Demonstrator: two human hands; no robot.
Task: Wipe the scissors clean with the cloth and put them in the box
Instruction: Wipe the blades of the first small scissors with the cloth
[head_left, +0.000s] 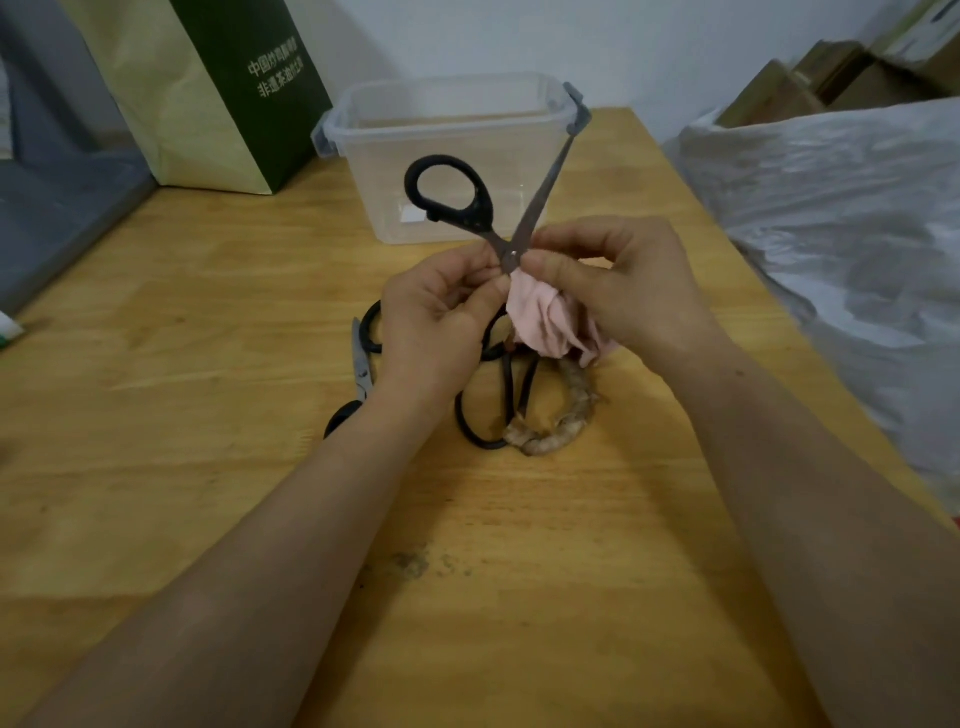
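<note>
Pale wooden table (208, 519), mid-frame: a person cleans a pair of black-handled scissors (480, 218) held up above the board, just below centre-top of the picture. The left hand (431, 322) grips the pair from below, its fingers curled tight about the part under the pivot, which is hidden in the hand. This leaves one handle loop standing toward the upper left and one bare blade slanting to the upper right. The pair is spread wide, seemingly so that the cloth can reach the inner faces and the joint.

The right hand (623, 291) pinches a bunched pink cloth (540, 317) against the metal at the pivot, thumb and forefinger pressed together on it. The rest of the cloth hangs below the hand.

A clear plastic box (395, 171), lid off, waits directly behind the hands at upper centre, within easy reach for the drop. I can make out nothing lying in it.

More scissors lie on the table beneath the wrists, apparently awaiting their turn: a grey-bladed pair (361, 364) at lower left of the hands, and a black long-looped pair (511, 395) with one fabric-wrapped handle.

A green and gold paper bag (208, 104) stands at upper left; crumpled white plastic sheeting (831, 208) fills the right edge.
</note>
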